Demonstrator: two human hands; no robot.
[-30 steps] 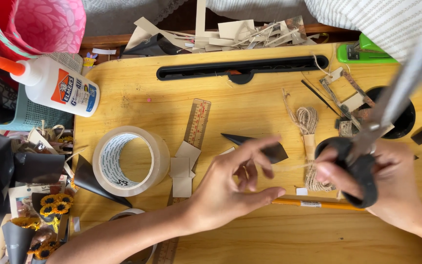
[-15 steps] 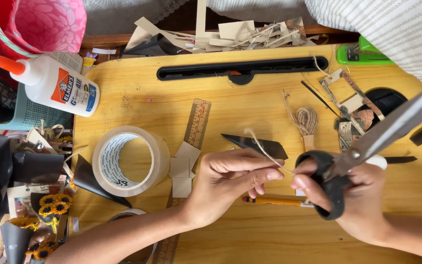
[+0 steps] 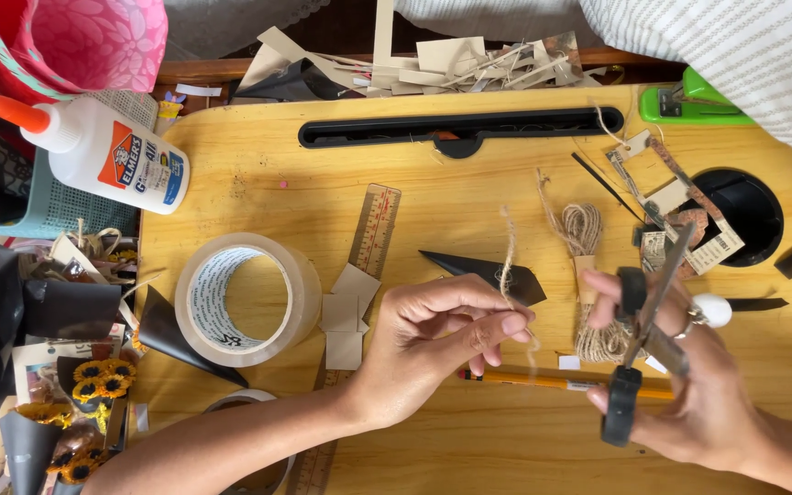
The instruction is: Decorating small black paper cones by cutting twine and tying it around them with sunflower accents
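Observation:
My left hand (image 3: 446, 335) pinches a short piece of jute twine (image 3: 509, 261) that stands up from its fingertips, over the middle of the wooden lap desk (image 3: 258, 174). My right hand (image 3: 698, 394) grips black-handled scissors (image 3: 642, 335), blades pointing up and away, just right of the twine. Under and between the hands lie a bundle of jute twine (image 3: 588, 275), a black paper piece (image 3: 492, 273) and an orange pencil (image 3: 552, 378).
A clear tape roll (image 3: 247, 298), small card squares (image 3: 346, 316), a wooden ruler (image 3: 373, 229) and a black paper cone (image 3: 176, 335) lie left of the hands. A glue bottle (image 3: 103, 156) sits far left. Paper tags, a cup hole (image 3: 744, 215) and a green stapler (image 3: 694, 103) are at right.
The scissors swung from pointing far right to nearly upright and closer to the twine. My left hand closed its fingers on the twine piece, which now stands up.

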